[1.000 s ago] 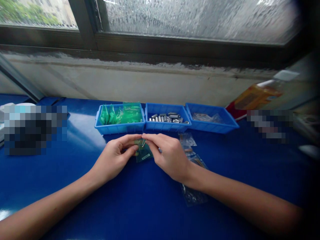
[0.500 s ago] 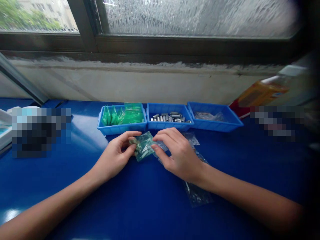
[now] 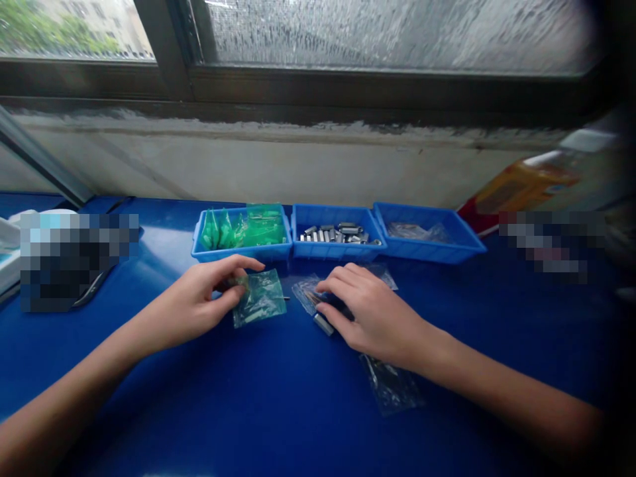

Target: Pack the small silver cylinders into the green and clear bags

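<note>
Three blue bins (image 3: pixel 241 254) lined the table's (image 3: pixel 258 411) far edge. Nearer, the left hand (image 3: pixel 199 298) pinched one green bag (image 3: pixel 263 303); the right hand (image 3: pixel 372 315) met one clear bag (image 3: pixel 303 289) (gripped or not, I couldn't tell), its contents partly hidden.

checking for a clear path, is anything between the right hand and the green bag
Yes: a clear bag is at the right hand, on the side facing the green bag, and a thin rod shows at the green bag's right edge.
</note>
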A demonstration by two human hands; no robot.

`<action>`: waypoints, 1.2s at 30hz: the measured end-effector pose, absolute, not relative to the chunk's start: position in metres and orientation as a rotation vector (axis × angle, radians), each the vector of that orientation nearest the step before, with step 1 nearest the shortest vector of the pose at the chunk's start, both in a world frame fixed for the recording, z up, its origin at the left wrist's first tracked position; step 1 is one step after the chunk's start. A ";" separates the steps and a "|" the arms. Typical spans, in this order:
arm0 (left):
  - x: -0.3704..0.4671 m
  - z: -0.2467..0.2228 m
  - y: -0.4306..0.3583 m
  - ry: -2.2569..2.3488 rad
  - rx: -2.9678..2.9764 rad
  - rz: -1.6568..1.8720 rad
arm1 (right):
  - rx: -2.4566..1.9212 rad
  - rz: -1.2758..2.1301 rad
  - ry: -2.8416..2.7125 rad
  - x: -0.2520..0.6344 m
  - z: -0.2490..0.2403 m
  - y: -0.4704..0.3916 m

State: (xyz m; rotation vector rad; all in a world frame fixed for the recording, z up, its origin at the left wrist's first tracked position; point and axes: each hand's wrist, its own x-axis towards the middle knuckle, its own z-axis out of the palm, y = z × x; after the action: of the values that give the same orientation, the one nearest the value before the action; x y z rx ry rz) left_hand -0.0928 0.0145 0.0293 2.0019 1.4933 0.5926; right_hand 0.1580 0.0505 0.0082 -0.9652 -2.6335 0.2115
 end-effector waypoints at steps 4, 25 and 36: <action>-0.098 0.025 0.018 1.529 2.044 0.543 | -0.947 0.186 -2.686 0.156 0.005 0.049; -0.094 0.031 0.008 1.507 2.016 0.834 | -0.951 0.102 -2.581 0.194 0.013 0.042; -0.086 0.031 -0.003 1.574 2.141 0.768 | -0.947 0.114 -2.451 0.185 0.009 0.041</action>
State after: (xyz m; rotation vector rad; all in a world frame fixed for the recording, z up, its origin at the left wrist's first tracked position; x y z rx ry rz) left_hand -0.0858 -0.0029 0.0313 2.1412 1.5745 0.7682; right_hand 0.1855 0.0406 0.0088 -0.9470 -2.4511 0.1144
